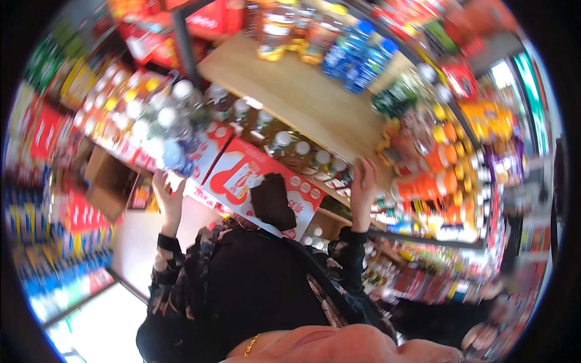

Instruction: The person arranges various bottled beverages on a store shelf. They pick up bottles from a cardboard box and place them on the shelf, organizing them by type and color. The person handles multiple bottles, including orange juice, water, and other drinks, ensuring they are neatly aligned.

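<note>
At the left, my left hand (169, 199) has its fingers curved about the lower part of a clear bottle with a light blue top (175, 156). Blur hides the exact contact. Rows of white-capped bottles (168, 116) stand just beyond it. My right hand (365, 189) is raised by the edge of the wooden shelf, fingers apart and nothing seen in them. Closest to it are small white-capped bottles (322, 158) on its left and orange-labelled bottles (426, 184) on its right. Between my hands lies a red and white carton (239, 172).
Blue-labelled bottles (357, 51) and amber drink bottles (277, 30) stand on the upper wooden shelf (290, 81). An open cardboard box (112, 181) is at the left. A dark brown shape (273, 202) covers part of the carton. Another person in dark clothing (445, 323) is at the lower right.
</note>
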Demonstrator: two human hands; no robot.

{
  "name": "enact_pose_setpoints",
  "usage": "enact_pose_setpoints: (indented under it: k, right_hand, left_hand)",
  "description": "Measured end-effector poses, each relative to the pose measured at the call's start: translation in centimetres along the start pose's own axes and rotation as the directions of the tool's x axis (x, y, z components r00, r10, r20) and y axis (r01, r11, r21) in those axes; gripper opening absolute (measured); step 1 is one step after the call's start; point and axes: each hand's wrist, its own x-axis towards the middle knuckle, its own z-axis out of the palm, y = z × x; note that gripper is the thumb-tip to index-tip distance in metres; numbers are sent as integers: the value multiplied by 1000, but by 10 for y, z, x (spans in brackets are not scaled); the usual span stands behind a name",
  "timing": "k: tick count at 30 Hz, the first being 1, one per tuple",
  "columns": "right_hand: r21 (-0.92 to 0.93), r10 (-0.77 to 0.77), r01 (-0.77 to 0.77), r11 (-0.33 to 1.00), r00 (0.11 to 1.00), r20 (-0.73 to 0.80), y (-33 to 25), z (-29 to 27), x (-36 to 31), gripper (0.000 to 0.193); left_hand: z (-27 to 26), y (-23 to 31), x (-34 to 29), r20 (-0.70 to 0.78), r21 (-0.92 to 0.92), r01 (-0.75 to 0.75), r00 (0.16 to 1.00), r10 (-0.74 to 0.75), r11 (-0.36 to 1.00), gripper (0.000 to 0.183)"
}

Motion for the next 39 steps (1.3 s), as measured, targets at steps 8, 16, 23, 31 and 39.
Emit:
enact_pose_setpoints:
  k: [8,16,23,31,39]
  right_hand:
    - [98,169,-153,983,968,-188,6,-13,2,50]
    - [-102,272,-327,939,894,-357,13,-19,36,75]
    - [-175,216,-287,942,916,-338,16,1,57,84]
    - [-66,230,-276,959,891,-393,3,33,102,54]
    - [20,158,-157,987,969,-192,-7,33,67,43]
  left_hand:
    - [20,11,39,37,-68,4,999,-1,998,83]
    - [22,4,49,84,-39,-23,996,26,999,78]
    - [20,-5,53,128,-48,-44,991,50,998,77]
    - [22,6,50,137,-46,-25,990,32,999,75]
    - [20,16,43,393,-210,75,919,14,975,54]
